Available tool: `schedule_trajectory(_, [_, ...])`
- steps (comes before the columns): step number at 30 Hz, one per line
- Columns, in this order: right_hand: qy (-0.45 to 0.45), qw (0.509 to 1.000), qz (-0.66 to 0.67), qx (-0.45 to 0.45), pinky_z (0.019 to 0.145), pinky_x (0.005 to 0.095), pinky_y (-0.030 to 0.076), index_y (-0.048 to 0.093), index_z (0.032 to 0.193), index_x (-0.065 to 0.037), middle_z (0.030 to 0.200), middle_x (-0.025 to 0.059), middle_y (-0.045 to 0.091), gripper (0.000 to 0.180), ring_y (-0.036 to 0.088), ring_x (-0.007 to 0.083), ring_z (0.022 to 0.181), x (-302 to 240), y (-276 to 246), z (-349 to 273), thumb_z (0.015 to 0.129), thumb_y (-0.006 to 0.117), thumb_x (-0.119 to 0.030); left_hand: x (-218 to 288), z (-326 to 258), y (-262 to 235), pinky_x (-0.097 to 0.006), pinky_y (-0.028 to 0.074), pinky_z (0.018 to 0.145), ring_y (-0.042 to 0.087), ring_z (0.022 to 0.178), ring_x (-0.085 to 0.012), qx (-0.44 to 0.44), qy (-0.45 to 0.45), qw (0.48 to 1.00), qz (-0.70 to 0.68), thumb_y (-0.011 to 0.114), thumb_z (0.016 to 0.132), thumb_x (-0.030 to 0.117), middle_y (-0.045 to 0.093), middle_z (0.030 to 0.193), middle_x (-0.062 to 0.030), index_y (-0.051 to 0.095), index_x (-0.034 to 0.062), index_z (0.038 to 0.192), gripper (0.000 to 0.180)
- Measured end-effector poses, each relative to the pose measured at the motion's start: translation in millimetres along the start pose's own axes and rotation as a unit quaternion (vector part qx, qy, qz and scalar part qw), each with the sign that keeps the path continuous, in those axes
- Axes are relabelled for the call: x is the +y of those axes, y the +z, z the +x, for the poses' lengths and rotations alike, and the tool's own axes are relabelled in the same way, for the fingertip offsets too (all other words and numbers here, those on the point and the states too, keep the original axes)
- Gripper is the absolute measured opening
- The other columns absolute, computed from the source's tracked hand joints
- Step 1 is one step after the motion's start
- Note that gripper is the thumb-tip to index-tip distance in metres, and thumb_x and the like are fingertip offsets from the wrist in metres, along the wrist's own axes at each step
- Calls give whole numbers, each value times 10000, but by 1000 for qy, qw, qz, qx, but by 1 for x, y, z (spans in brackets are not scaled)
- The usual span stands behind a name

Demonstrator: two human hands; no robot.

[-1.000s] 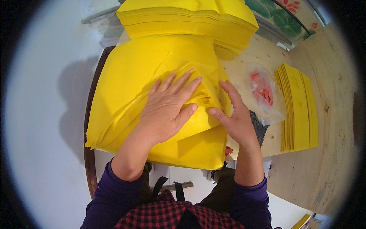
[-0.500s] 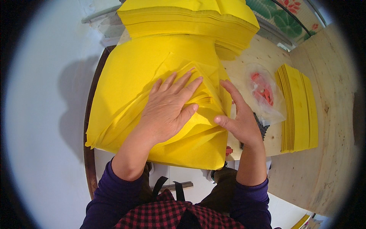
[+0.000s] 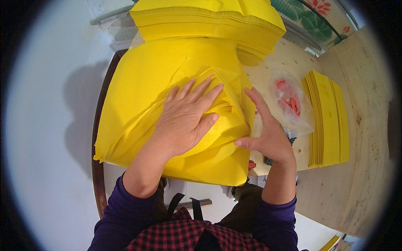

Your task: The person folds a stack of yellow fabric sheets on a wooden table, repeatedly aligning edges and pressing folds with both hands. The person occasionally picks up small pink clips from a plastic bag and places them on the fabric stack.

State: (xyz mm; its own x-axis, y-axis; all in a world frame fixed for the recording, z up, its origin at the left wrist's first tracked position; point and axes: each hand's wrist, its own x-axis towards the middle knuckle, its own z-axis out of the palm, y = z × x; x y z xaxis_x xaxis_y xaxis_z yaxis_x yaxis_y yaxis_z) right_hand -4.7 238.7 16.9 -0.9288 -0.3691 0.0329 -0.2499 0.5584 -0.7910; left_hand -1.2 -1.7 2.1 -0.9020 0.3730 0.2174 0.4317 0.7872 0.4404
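On top of the wide heap of loose yellow paper sheets (image 3: 150, 96), which overhangs the near edge of the pale wooden table (image 3: 360, 138), lies a folded bundle of yellow paper (image 3: 226, 125) with its layered edges facing right. The left hand (image 3: 184, 121) rests flat, palm down, on this folded bundle; its fingers (image 3: 197, 90) are extended and slightly spread, pointing away from the person and to the right, with the thumb lying along the near side of the bundle. The right hand (image 3: 268, 138) is set against the right edge of the same bundle, fingers held straight and close together, thumb extended leftward so that its tip touches the yellow paper; it grips nothing. Behind the heap sits a thick, squared stack of yellow sheets (image 3: 209, 21), its front edge touching or overlapping the heap. To the right of the right hand lies a clear plastic bag with red contents (image 3: 291, 104), and beyond it, near the table's right side, a narrow flat stack of yellow paper strips (image 3: 331, 117). Both forearms wear dark purple sleeves (image 3: 121, 217), above a red-and-black checked garment (image 3: 180, 234).
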Motion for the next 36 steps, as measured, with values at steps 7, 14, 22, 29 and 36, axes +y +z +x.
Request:
schedule_trajectory(7, [34,995,30,84,1187,406,264,403,1464,-29,1544,255,349,860,310,365,1464,8,23,13,751,813,-282,0,0,-1,-582,186,1168,306,1431,-448,0,-3,1000,-10,439,992,474,353,1580,-137,367,164,1530,624])
schedule_trajectory(14, [25,998,-16,48,1194,426,259,394,1475,-51,1547,265,333,913,278,377,1475,4,17,7,686,826,-207,-1,0,0,-585,187,1166,306,1431,-452,1,-1,1000,-13,435,992,474,355,1577,-146,368,166,1530,623])
schedule_trajectory(22, [-17,1000,14,9,1190,409,254,391,1479,-42,1549,278,326,954,275,377,1479,4,1,5,692,840,-338,0,0,0,-582,193,1163,312,1428,-449,4,-1,1000,-9,435,995,460,364,1570,-150,371,168,1528,611])
schedule_trajectory(29, [39,995,43,81,1184,409,266,411,1462,-35,1542,268,346,844,306,375,1464,7,27,13,757,801,-284,0,0,-1,-585,193,1162,316,1426,-450,3,0,1000,-11,442,995,458,356,1576,-145,370,166,1529,613])
schedule_trajectory(36, [0,998,-67,3,1189,416,260,382,1488,-56,1550,280,321,937,285,389,1471,2,10,4,697,840,-260,-1,0,0,-571,197,1163,313,1426,-449,0,0,1000,-11,427,997,486,359,1574,-146,365,165,1532,627])
